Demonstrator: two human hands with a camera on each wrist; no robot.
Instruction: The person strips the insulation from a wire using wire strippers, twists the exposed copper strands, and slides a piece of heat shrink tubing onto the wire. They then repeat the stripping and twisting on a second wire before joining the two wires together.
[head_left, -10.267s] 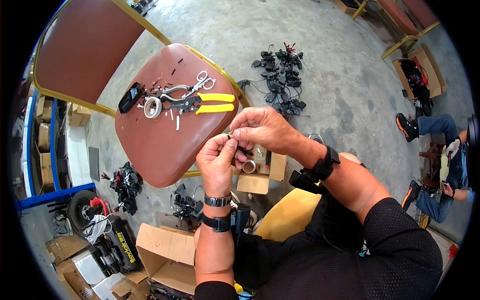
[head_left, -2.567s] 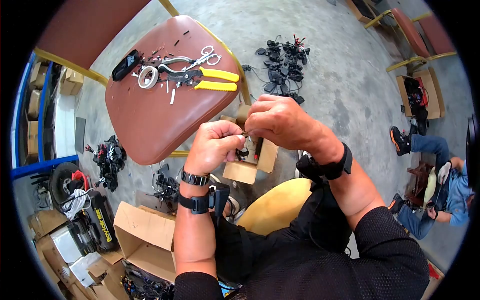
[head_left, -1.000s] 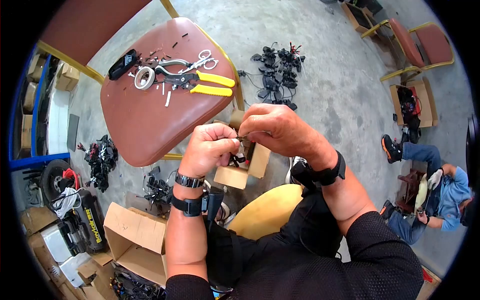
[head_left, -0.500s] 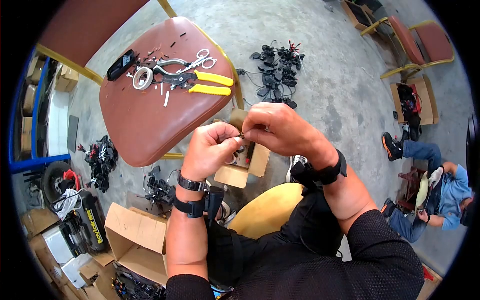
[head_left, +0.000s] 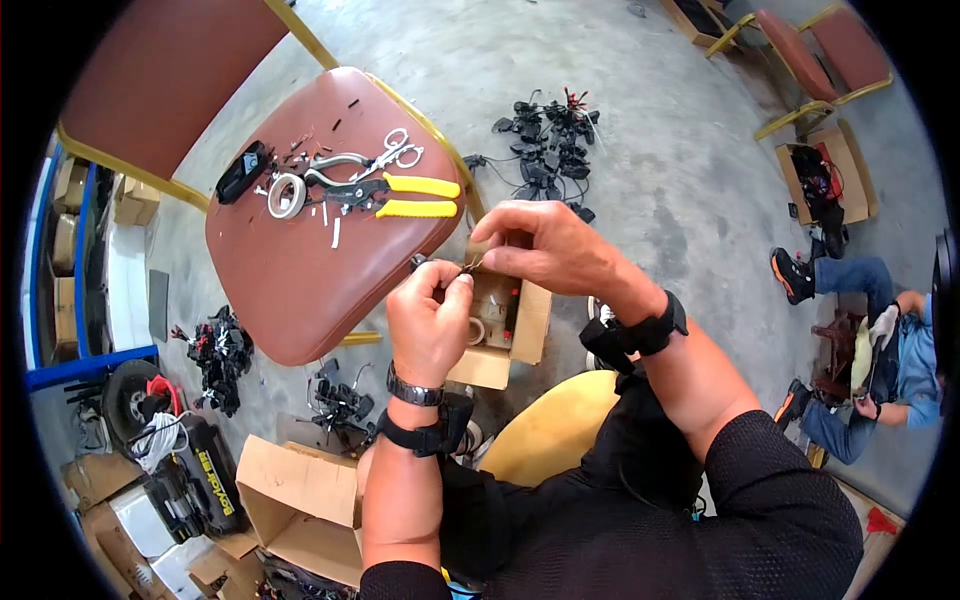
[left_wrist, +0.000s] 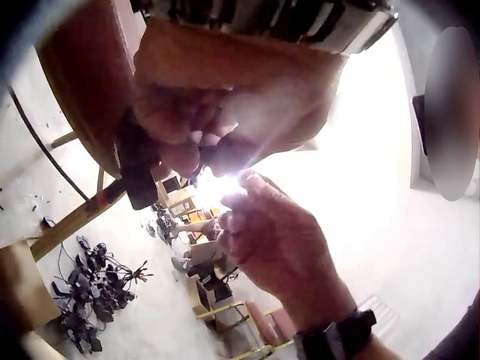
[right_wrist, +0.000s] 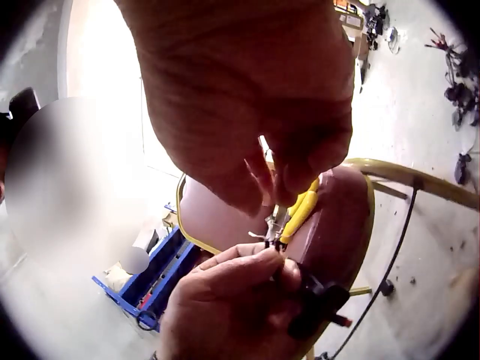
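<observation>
My left hand [head_left: 432, 318] holds a black plastic part [right_wrist: 319, 306] with a small red tip, its kind unclear, and pinches thin wires [head_left: 470, 266] between thumb and forefinger. Loose wire ends stick up from those fingertips. My right hand [head_left: 550, 250] reaches over from the other side, thumb and forefinger curled in at the wire ends. Strong glare hides the meeting point in the left wrist view. Beyond the hands, yellow-handled wire strippers [head_left: 418, 198], grey pliers [head_left: 338, 162], white-handled scissors [head_left: 400, 150] and a tape roll [head_left: 287, 196] lie on the brown chair seat [head_left: 330, 280].
Under my hands a small cardboard box [head_left: 480, 372] holds another tape roll [head_left: 477, 330]. Bundles of black cabled parts [head_left: 550, 150] lie on the floor. A bigger open carton [head_left: 300, 500] stands by my left forearm. Another person [head_left: 890, 350] sits at far right.
Over the last half second my hands shift slightly, and the right fingers lift and spread apart from the left fingertips. A dark piece now shows above the left hand. The head view has shifted slightly.
</observation>
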